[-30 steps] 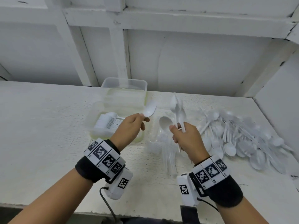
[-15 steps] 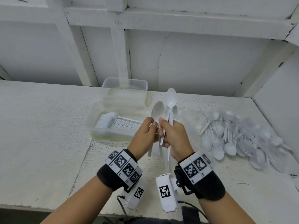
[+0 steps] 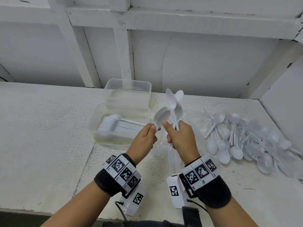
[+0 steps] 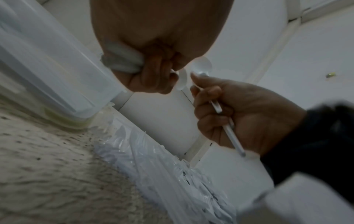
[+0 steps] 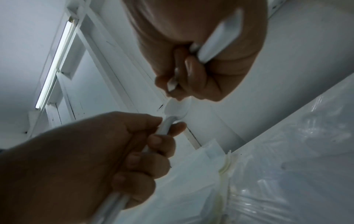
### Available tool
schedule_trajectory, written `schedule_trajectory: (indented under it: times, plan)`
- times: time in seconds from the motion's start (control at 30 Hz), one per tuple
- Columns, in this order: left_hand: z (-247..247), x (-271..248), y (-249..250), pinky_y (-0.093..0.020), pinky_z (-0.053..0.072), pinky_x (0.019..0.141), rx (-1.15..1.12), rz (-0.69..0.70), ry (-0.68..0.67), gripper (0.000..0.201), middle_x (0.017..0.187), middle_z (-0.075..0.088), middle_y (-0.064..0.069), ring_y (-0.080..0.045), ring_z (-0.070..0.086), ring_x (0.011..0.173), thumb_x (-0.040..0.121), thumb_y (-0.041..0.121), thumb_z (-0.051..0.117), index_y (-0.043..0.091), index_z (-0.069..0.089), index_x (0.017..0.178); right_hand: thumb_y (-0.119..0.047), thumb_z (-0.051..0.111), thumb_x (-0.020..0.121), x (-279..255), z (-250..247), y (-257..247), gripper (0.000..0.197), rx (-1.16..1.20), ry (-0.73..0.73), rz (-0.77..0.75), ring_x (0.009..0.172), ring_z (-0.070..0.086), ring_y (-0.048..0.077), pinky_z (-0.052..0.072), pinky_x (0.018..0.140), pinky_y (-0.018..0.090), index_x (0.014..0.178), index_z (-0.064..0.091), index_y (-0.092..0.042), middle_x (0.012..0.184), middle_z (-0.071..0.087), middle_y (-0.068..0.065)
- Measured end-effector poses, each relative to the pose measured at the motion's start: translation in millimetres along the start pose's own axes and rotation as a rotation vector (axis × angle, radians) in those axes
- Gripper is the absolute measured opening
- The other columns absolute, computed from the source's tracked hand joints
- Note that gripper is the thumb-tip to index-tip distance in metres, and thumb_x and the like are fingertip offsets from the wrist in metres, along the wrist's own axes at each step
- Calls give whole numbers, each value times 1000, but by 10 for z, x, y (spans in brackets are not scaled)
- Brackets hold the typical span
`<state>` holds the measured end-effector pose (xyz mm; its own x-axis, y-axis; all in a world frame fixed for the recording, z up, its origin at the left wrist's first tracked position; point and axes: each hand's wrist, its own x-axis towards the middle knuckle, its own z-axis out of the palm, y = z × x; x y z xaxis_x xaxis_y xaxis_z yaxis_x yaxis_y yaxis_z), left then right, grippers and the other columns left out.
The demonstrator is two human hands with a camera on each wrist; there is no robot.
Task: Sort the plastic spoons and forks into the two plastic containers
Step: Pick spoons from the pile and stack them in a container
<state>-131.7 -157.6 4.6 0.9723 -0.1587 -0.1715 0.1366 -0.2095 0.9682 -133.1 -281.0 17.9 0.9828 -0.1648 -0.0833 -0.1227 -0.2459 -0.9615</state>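
On the worktop [image 3: 41, 145] I see two clear containers [image 3: 127, 89] toward the back edge, left of centre; the near one holds a neat row of white cutlery (spoons or forks, I cannot tell). My left hand [image 3: 144, 140] is curled round spoon handles, bowls [image 3: 161, 117] up, just beside my right hand [image 3: 182, 138], which clamps a bunch of spoons [image 3: 174, 102] upright. The grips hide how many each holds. Under the hands lies a clear bag of forks [image 4: 162, 166], blurred in both wrist views. Toward the right edge sprawls a loose spoon pile [image 3: 250, 140], its far side cut off.
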Motion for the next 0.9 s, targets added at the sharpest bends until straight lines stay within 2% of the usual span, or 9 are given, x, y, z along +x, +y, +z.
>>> schedule_trajectory:
  times: [0.1,0.17,0.23,0.37,0.5,0.57,0.67,0.8,0.9]
  plan:
    - [-50,73,-29,-18,25,43,-73,-122,35,28,65,40,4,-7,32,51,100,32,35,15,57,96,-38,45,96,-32,-2,16,20,33,-4,-14,38,43,1,36,47,18,97,42,-18,50,49,-2]
    - [-67,101,-30,-18,28,44,-131,-145,44,25,65,40,2,-9,34,51,101,25,35,15,55,91,-36,40,98,-43,0,24,15,56,-36,-16,38,43,0,34,46,15,101,36,-22,51,50,-1]
    - [-70,111,-34,-20,34,46,-166,-134,51,25,65,43,0,-10,41,53,101,22,34,14,54,89,-34,41,98,-33,11,38,12,44,-56,-48,40,45,0,33,50,16,95,41,-23,52,51,-3]
    - [-36,103,-11,-21,41,54,-220,-119,65,25,69,52,-1,-12,52,60,102,20,33,13,53,89,-34,40,99,2,69,93,30,19,-48,-41,45,48,-3,35,56,19,79,58,-20,53,52,-6]
    - [2,120,-7,-23,42,67,-166,-84,102,24,80,63,9,-6,54,77,101,22,33,12,55,96,-31,39,100,-1,123,135,35,-10,-59,-28,46,46,-2,36,58,18,70,55,-21,54,50,-6]
    - [17,127,1,-22,41,65,-185,-83,92,24,79,61,7,-7,53,71,101,22,33,12,53,94,-31,38,100,7,142,140,35,-23,-47,-23,46,45,-1,37,56,14,70,54,-21,54,50,-6]
    - [43,132,20,-23,33,53,-318,-117,60,24,73,51,1,-9,40,56,101,22,32,14,48,86,-31,36,100,6,167,114,36,-43,-50,-12,51,46,3,38,54,11,71,53,-20,55,49,-4]
    - [55,140,2,-22,30,49,-353,-118,53,34,68,49,3,-9,36,52,99,42,33,13,50,91,-33,35,101,-1,186,78,38,-41,-67,2,50,48,6,38,57,20,70,53,-21,54,52,-4]
    - [35,139,-9,-22,31,49,-336,-104,74,39,71,45,1,-8,35,53,95,50,38,13,49,90,-35,35,100,-2,196,84,38,-63,-83,1,49,47,8,39,57,25,72,54,-19,53,52,-3]
